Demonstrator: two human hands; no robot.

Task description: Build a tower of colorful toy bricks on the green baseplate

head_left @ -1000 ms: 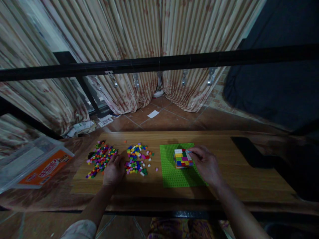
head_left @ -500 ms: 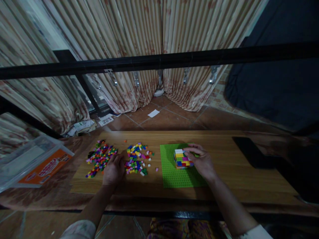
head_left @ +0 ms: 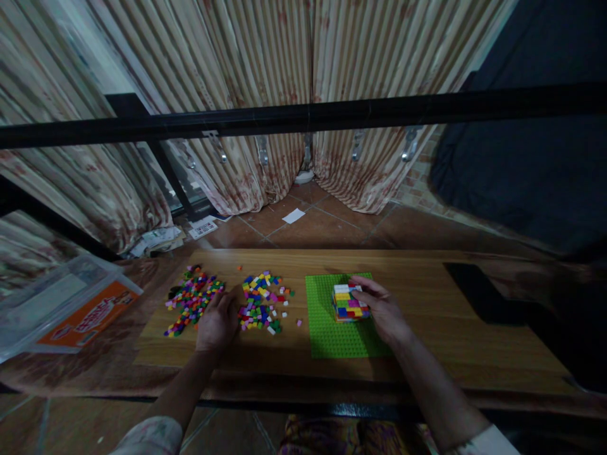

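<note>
A multicoloured brick block (head_left: 348,301) stands on a green baseplate (head_left: 332,332) on the wooden table (head_left: 427,316). My right hand (head_left: 383,309) rests against the block's right side, fingers curled over its top edge, pressing on it. My left hand (head_left: 217,322) lies on the table between two heaps of small loose bricks, one to its left (head_left: 190,300) and one to its right (head_left: 260,303). Its fingers are bent down onto the wood, and what they hold, if anything, is hidden.
A clear plastic box with an orange label (head_left: 71,309) sits at the left. A dark flat object (head_left: 478,294) lies at the table's right. A black bar (head_left: 303,117) crosses the view in front of striped curtains. The floor beyond is tiled.
My right hand has slid a little left and closed in over the block's top right edge. My left hand has stayed put.
</note>
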